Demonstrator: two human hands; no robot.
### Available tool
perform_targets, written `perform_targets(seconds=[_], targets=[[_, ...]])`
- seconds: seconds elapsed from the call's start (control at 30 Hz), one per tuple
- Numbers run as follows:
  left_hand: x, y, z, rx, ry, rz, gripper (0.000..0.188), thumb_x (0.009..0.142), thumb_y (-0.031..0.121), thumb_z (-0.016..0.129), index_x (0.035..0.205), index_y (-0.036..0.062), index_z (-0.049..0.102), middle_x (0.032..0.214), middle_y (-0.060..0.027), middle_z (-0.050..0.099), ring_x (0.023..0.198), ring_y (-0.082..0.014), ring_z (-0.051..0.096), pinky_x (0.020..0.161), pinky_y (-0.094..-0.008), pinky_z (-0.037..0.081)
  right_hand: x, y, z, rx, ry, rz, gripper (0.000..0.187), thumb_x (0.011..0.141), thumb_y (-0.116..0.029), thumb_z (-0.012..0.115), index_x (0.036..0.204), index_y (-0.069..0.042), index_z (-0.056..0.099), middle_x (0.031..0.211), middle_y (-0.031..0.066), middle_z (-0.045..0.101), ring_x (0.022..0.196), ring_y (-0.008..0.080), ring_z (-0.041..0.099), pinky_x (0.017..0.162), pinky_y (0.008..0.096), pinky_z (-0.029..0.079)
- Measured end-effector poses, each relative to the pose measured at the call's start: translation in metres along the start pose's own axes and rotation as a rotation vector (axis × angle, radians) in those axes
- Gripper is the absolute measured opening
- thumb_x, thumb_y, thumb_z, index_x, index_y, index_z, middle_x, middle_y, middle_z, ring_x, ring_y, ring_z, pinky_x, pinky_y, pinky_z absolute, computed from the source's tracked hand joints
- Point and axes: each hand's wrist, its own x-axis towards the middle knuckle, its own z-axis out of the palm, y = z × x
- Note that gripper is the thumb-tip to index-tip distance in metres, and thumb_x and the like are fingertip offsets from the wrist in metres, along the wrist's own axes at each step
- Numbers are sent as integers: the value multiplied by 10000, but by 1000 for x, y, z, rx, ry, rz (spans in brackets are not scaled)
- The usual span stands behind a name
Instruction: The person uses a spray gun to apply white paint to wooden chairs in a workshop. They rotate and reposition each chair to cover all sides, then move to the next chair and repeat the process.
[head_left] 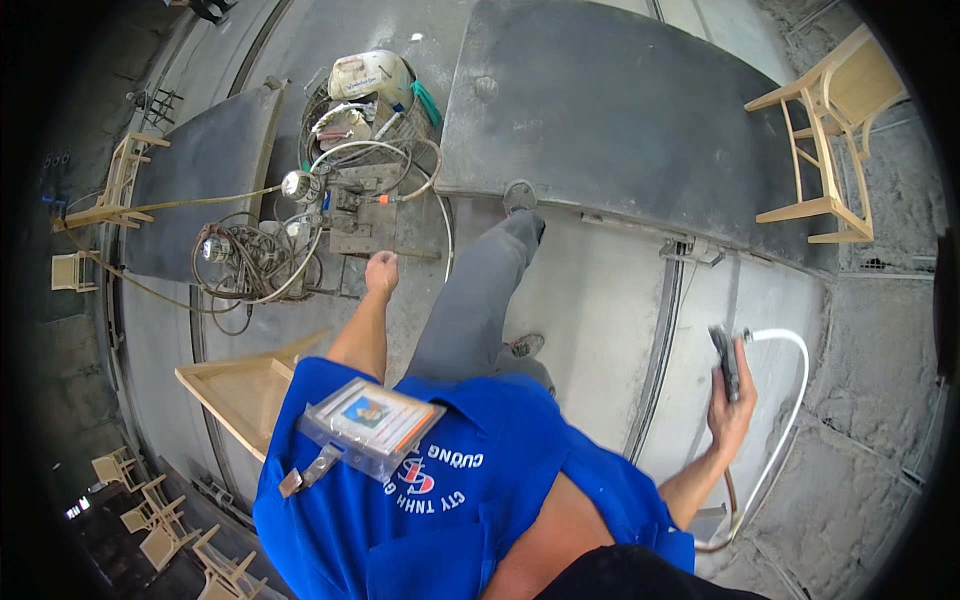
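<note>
1. Nearest to us: blue shirt (420, 560), with a clear badge holder (365, 415) lying tilted across the chest.
2. Right grip (731, 405): closed around a dark handheld tool (727, 365), held upright, out to the right of the body and above the floor. We note motion blur on the tool; finer parts are unreadable.
3. A white hose (803, 375) arcs from beside the tool's upper end, out to the right and back down toward the forearm.
4. Left grip (381, 272): extended forward, near the front edge of a metal stand (410, 238). We cannot tell whether its fingers are apart or together.
5. Left of the body: a pale wooden frame (235, 395), partly behind the sleeve.
6. Beyond the left grip: coiled hoses (235, 268) beside the stand; behind it, a white jug (350, 80) with a green cloth (427, 103) next to it.
7. Ahead: one shoe (519, 197) at the near edge of a large dark surface (610, 110). We see a wooden chair (830, 200) at its right end.
8. Far top left: another person's legs (208, 10).
</note>
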Motion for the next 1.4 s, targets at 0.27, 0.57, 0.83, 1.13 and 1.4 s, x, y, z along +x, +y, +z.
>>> perform_targets(seconds=[0.27,0.57,0.83,1.13,1.4], targets=[[-33,-75,30,-11,-246,10,344,956,288,696,1168,17,718,984,-106,745,844,-218,694,767,-381,562,70,-43,31,58,-356,-153,612,870,-39,765,1457,-81,596,1253,211,714,1164,363,690,1018,397,515],[-73,-84,41,77,-488,-157,419,943,287,703,1234,-14,710,937,-163,768,709,-230,695,622,-392,560,38,-34,24,140,-432,-117,586,928,-175,757,1485,-135,576,1349,216,677,1219,407,658,1035,435,510],[-18,-45,48,542,-629,406,321,949,261,642,1151,39,756,1051,-191,760,918,-282,725,808,-432,573,-23,2,-2,150,-336,145,596,988,-284,697,1550,-211,509,1293,207,710,1179,383,678,1013,418,510],[149,201,168,358,-709,667,345,954,293,621,1167,49,739,840,-90,678,675,-180,641,600,-359,536,-11,-28,62,602,-43,853,579,1024,-335,638,1565,-186,500,950,44,711,849,133,652,709,305,539],[111,416,186,671,-549,965,362,1013,332,589,1273,115,715,1249,-164,726,1188,-356,667,1049,-458,514,54,-27,117,826,36,722,700,1010,-428,664,1586,-102,435,964,61,681,773,146,639,563,283,522]])
